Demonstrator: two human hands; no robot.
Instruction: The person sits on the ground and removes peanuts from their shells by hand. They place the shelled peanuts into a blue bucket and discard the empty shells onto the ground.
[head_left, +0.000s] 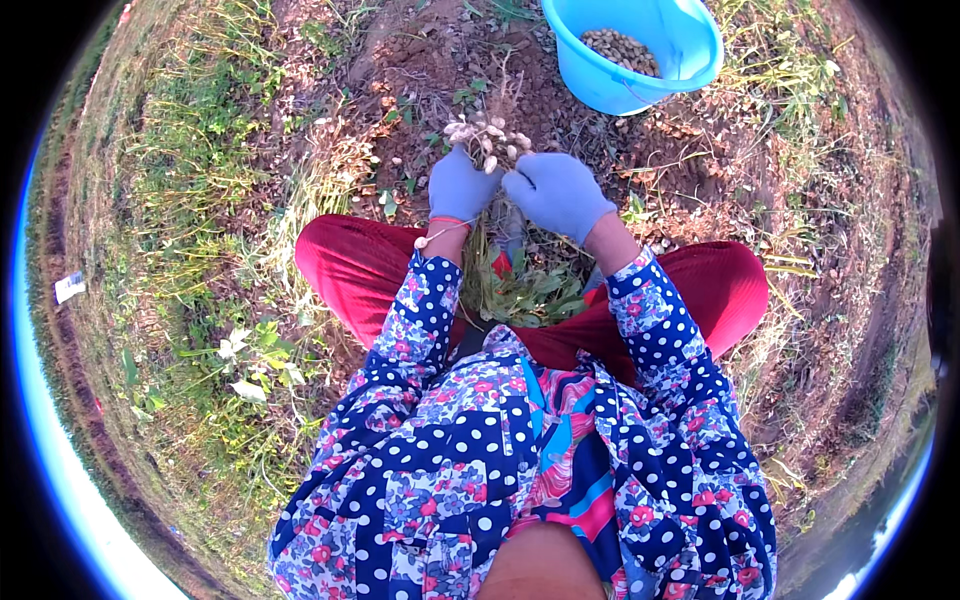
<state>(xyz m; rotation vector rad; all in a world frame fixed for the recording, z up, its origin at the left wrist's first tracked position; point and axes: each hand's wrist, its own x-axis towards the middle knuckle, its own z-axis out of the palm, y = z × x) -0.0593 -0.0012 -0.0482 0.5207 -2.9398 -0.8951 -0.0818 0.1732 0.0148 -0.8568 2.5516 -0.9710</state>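
Observation:
My left hand (462, 184), in a light bluish glove, is closed around the stems of an uprooted peanut plant, whose leaves (529, 294) hang down between my legs. A cluster of peanut pods (487, 137) with thin roots sticks out beyond both hands. My right hand (559, 195), gloved alike, has its fingertips bent at the near right side of the cluster; whether they pinch a pod is hidden. Ahead and to the right stands a blue plastic tub (600, 81), partly filled with picked peanuts (621, 52).
My folded legs in red trousers (352, 262) lie on both sides of the plant. Dry stalks (322, 180) lie left of my left hand, on brown soil with leaf litter. Green weeds (262, 360) grow at the left. A small white object (70, 287) lies far left.

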